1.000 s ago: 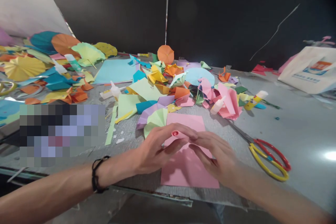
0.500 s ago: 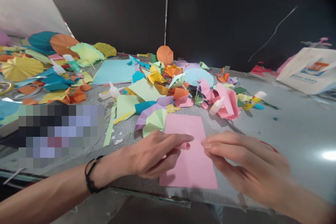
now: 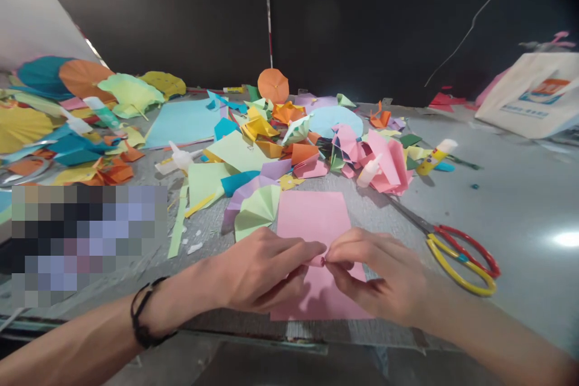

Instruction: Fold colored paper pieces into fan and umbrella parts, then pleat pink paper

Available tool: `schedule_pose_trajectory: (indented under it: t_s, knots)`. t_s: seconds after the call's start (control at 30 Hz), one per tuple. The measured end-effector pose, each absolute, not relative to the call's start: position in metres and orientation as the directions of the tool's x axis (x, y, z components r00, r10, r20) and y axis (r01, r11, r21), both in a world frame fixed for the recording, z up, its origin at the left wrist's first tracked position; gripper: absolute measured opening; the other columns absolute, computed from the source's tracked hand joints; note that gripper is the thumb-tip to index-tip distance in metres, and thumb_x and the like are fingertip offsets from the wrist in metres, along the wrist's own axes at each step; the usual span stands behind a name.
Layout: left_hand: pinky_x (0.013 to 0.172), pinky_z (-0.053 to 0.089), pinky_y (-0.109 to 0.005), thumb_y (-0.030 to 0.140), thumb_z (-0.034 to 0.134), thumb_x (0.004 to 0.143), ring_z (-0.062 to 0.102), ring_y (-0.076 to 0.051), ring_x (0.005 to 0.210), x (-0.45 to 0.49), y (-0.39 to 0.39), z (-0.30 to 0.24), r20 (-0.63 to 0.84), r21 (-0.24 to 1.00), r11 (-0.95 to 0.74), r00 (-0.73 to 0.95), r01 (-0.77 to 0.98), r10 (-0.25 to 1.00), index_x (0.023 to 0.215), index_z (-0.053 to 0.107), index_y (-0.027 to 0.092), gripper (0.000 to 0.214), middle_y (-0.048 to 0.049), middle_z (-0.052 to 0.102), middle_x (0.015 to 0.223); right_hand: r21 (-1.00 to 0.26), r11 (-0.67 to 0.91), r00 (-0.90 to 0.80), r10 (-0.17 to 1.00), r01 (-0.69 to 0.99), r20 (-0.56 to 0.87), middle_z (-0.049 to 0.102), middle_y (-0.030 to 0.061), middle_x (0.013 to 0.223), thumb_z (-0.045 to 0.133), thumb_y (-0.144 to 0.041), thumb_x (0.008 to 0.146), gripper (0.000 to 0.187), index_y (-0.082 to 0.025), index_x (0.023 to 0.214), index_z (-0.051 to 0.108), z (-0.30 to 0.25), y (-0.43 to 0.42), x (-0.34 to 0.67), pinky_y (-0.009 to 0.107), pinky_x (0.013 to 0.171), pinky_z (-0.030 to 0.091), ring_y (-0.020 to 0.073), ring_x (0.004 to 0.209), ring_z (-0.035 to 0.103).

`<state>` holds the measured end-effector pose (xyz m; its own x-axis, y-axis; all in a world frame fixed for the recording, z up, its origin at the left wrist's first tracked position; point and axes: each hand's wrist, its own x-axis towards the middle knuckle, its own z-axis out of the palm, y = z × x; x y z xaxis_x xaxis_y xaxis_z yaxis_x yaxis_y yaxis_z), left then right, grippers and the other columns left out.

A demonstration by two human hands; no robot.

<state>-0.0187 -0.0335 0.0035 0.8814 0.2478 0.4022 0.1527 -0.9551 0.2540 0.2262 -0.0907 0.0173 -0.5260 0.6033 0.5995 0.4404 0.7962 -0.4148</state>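
My left hand (image 3: pixel 265 268), with a black cord bracelet at its wrist, is closed around a small rolled piece of pink paper (image 3: pixel 318 261). Only the right end of the roll shows; my fingers hide the rest. At that end my right hand (image 3: pixel 377 271) pinches with thumb and fingertips. Beneath both hands a flat pink sheet of paper (image 3: pixel 312 214) lies near the table's front edge. To the right of my right hand rest scissors (image 3: pixel 464 258) with one red and one yellow handle loop.
Folded coloured paper (image 3: pixel 271 132) is heaped across the table behind my hands. A glue stick (image 3: pixel 437 157) and a small white glue bottle (image 3: pixel 370 171) lie at the heap's right. Farther right stands a white bag (image 3: pixel 529 96). A blurred-out patch covers the left.
My right hand has moved left from beside the sheet to the roll's end and now pinches it. The scissors have come into view from behind it. The view has shifted slightly.
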Motion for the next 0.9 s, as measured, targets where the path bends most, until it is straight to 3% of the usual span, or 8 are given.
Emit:
schedule_pose_trajectory:
  t_s: [0.2,0.53,0.77,0.9]
  knots:
    - [0.056,0.042,-0.029,0.017,0.036,0.106,0.064,-0.017,0.064,-0.0179,-0.0316,0.0054,0.356,0.279,-0.951,0.905,0.135,0.233,0.128,0.045,0.015,0.024,-0.0062,0.073,0.091,-0.383,0.798,-0.495,0.594,0.466,0.635,0.075,0.0004,0.091,0.061,-0.007,0.099,0.016,-0.02,0.109,0.061,0.0075,-0.0897,0.2255,0.025,0.072,0.056,0.0137,0.078,0.073]
    - [0.051,0.043,-0.031,0.017,0.039,0.105,0.061,-0.016,0.059,-0.017,-0.0307,0.0021,0.311,0.217,-0.96,0.919,0.178,0.241,0.113,0.052,0.015,0.016,-0.0038,0.069,0.082,-0.346,0.754,-0.543,0.647,0.558,0.535,0.073,-0.0011,0.086,0.056,-0.012,0.103,0.011,-0.022,0.103,0.058,0.0097,-0.0911,0.2246,0.028,0.069,0.055,0.0148,0.073,0.069]
    - [0.048,0.041,-0.03,0.017,0.036,0.106,0.059,-0.016,0.056,-0.0129,-0.0337,0.0053,0.296,0.204,-0.964,0.927,0.172,0.228,0.112,0.052,0.015,0.018,-0.0023,0.067,0.079,-0.283,0.766,-0.563,0.624,0.577,0.543,0.067,-0.0035,0.077,0.052,-0.003,0.096,0.02,-0.023,0.096,0.054,0.0079,-0.0927,0.2221,0.028,0.062,0.052,0.0138,0.065,0.066]
    - [0.048,0.04,-0.03,0.017,0.035,0.106,0.059,-0.016,0.055,-0.0131,-0.0334,0.0047,0.31,0.196,-0.968,0.926,0.157,0.213,0.117,0.051,0.014,0.02,-0.0025,0.067,0.078,-0.335,0.745,-0.495,0.645,0.577,0.582,0.065,-0.0046,0.074,0.053,-0.005,0.092,0.019,-0.024,0.092,0.052,0.0074,-0.0926,0.2188,0.026,0.057,0.05,0.0124,0.06,0.063]
